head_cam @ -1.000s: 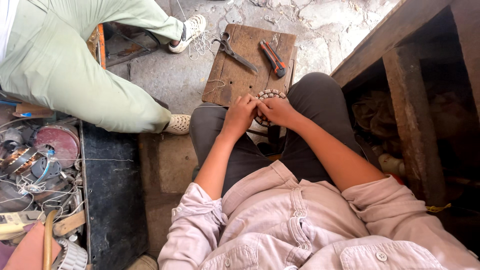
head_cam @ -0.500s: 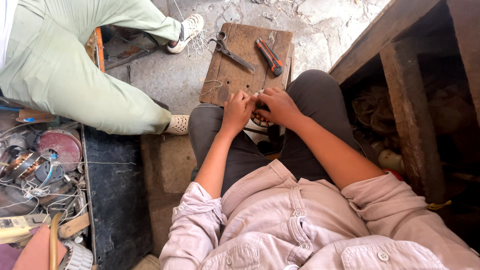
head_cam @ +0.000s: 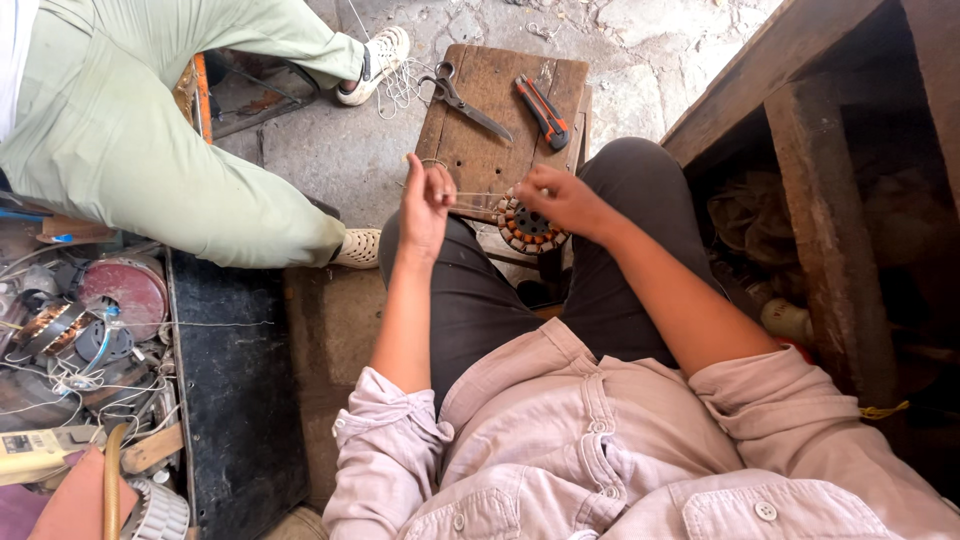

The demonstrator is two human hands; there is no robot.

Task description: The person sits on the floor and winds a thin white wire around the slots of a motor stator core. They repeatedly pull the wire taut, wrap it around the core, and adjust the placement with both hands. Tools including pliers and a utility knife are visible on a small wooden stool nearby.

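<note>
Head view: seated person, hands over lap.
Left hand (head_cam: pixel 425 205): raised, fingers pinched on a thin wire (head_cam: pixel 478 196).
Right hand (head_cam: pixel 562 198): grips the stator (head_cam: pixel 527 226) rim, holding the wire's other end.
Stator: on the knees, touching the stool (head_cam: pixel 490 150) edge.
Stool: carries scissors (head_cam: pixel 465 97) and cutter (head_cam: pixel 544 112).

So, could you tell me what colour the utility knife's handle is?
Orange and black utility knife, head view.

Cracked grey stone floor (head_cam: pixel 340 150) in daylight. A worn wooden stool (head_cam: pixel 480 130) stands ahead, a dark wooden bench frame (head_cam: pixel 820 220) rising at the right.
</note>
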